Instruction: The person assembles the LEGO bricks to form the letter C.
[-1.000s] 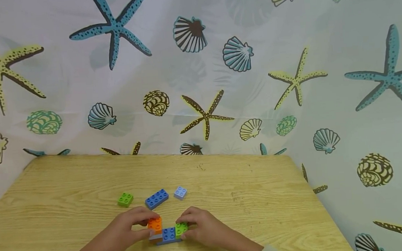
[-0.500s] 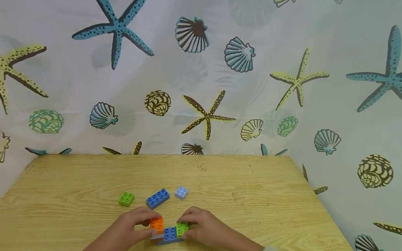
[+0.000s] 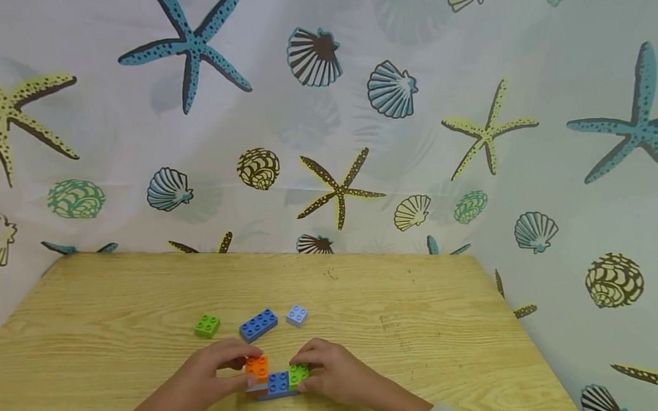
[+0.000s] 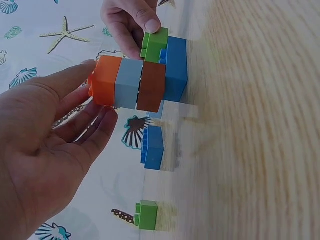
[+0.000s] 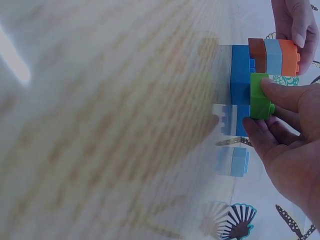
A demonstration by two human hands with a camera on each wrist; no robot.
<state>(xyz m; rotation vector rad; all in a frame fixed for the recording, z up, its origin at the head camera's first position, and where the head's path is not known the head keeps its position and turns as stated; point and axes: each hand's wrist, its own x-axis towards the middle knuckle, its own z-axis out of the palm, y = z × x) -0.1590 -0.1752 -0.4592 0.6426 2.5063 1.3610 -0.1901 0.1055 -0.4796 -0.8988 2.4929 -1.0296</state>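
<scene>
A blue toy brick (image 3: 277,383) lies near the front of the table with bricks on both ends. Its left end bears a stack: brown brick (image 4: 151,86) lowest, light blue brick (image 4: 129,82) in the middle, orange brick (image 4: 105,80) on top. My left hand (image 3: 211,370) pinches the orange brick between thumb and fingers. On the right end sits a light green brick (image 3: 298,374), pinched by my right hand (image 3: 335,370). Studs of the blue brick show between the two. In the right wrist view, thumb and fingertips lie on opposite sides of the green brick (image 5: 259,95).
Behind the hands lie a green brick (image 3: 207,326), a long blue brick (image 3: 258,325) and a small light blue brick (image 3: 296,315). The wooden table (image 3: 407,340) ends at a cloth (image 3: 265,114) printed with shells and starfish, at the back and sides.
The head view has shifted very slightly. Both hands keep their hold on the bricks with no visible movement of the stack.
</scene>
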